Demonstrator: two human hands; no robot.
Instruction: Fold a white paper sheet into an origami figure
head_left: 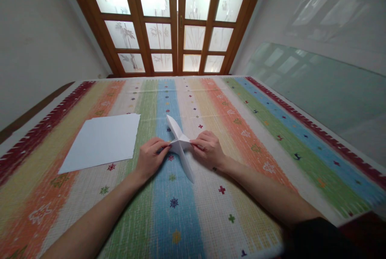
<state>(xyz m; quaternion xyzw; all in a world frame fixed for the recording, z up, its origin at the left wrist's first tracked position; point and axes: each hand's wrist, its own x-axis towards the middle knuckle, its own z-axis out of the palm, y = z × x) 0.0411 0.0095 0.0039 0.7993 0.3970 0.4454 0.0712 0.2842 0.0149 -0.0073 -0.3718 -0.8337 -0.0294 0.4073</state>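
Observation:
A folded white paper (184,160) is held above the striped tablecloth, near the middle of the view. One pointed flap reaches away from me and a longer one extends toward me. My left hand (152,156) pinches its left side between thumb and fingers. On the right side, my right hand (208,149) pinches the opposite edge in the same way. Both hands are closed on the paper, with its folded centre between them.
White paper sheets (101,142) lie flat on the left of the striped tablecloth (173,223). Beyond the far table edge stands a wooden door (177,21) with frosted panes. A glass panel (316,86) is at the right wall.

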